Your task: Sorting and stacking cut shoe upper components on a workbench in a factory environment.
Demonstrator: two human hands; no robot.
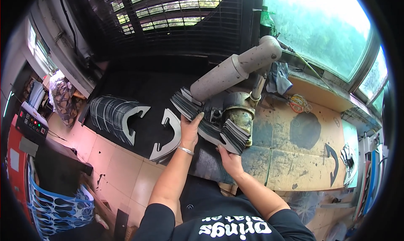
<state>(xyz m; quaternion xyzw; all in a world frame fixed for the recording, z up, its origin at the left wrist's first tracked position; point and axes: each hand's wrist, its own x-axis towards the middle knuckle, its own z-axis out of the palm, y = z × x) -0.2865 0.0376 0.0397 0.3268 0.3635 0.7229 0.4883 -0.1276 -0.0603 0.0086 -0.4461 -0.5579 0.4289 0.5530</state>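
Observation:
Between my hands is a thick stack of curved, hooked-end black-and-grey flat pieces (209,133). My left hand (191,129) closes on its left end, the thumb lying over the top edge. My right hand (230,161) grips the near right end from below. The stack sits against a machine with a grey cylindrical arm (219,77) and a dark, worn metal drum (239,112); where it touches the machine is partly hidden. Beside my left forearm lies a smaller pile of like C-shaped pieces (169,135). Farther left, a long row of them (115,117) rests on the black surface.
A stained cardboard-covered table (286,165) stretches right, with one loose dark curved piece (332,163) and coloured rubber bands (299,104). A grey cloth (278,79) hangs by the window. At far left stands a red machine with a control box (31,123). Behind is a dark mesh guard (168,34).

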